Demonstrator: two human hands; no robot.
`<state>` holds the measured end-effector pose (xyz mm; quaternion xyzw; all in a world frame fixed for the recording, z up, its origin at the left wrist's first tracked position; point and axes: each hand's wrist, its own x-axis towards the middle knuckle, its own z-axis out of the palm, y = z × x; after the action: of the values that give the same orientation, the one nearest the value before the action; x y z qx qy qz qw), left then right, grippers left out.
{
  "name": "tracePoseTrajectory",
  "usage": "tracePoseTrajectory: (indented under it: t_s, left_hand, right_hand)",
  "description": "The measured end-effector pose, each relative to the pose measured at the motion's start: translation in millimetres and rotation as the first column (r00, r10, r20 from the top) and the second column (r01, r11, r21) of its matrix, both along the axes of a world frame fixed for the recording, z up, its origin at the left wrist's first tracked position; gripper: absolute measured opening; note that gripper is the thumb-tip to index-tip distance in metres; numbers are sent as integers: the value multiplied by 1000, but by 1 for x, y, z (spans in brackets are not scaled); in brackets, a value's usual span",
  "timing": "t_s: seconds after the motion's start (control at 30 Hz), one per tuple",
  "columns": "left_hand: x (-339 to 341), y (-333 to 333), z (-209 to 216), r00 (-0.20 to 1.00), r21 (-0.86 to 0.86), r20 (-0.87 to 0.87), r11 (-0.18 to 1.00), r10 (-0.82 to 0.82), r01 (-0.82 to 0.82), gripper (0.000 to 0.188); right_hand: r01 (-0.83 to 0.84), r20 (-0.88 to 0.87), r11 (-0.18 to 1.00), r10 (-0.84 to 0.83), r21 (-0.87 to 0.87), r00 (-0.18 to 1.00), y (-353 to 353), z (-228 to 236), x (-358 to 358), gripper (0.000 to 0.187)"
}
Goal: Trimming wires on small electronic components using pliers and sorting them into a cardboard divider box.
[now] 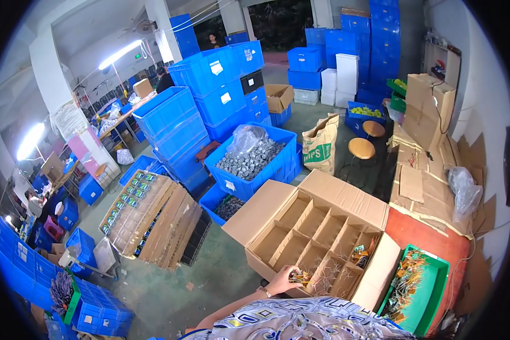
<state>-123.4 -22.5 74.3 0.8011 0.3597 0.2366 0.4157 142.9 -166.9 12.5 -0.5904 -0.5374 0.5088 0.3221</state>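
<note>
My left hand (281,281), with a watch on its wrist, reaches over the near edge of an open cardboard box (259,264). Its fingers are closed round a small bunch of orange-and-dark tagged pieces (301,277) at a near compartment; their exact kind is too small to make out. Cardboard dividers (293,241) split the box into several compartments. A similar tagged bunch (361,253) lies in a compartment on the right side, and thin pale strands show in the near ones. My right hand is not in view.
To the right, a green bin (434,294) holds many similar tagged pieces on a red surface (436,229). Beyond the box stand a blue crate (255,188) of grey parts, a paper sack (321,144) and stools (361,148). Stacked cartons (164,226) are at left.
</note>
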Motion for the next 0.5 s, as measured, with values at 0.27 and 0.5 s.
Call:
tracePoseTrajectory:
  t_s: [0.27,0.5]
  left_hand:
    - [3,-3,7,997,-48,59,997,57,-54,58]
    - [6,-2,3,994,-98,27,990,108,-105,58]
  right_hand:
    - [-47,-610,729,-533,-682,586,-8,88,24,37]
    - [-167,-751,744,-586,-648,305,-3,118,14,36]
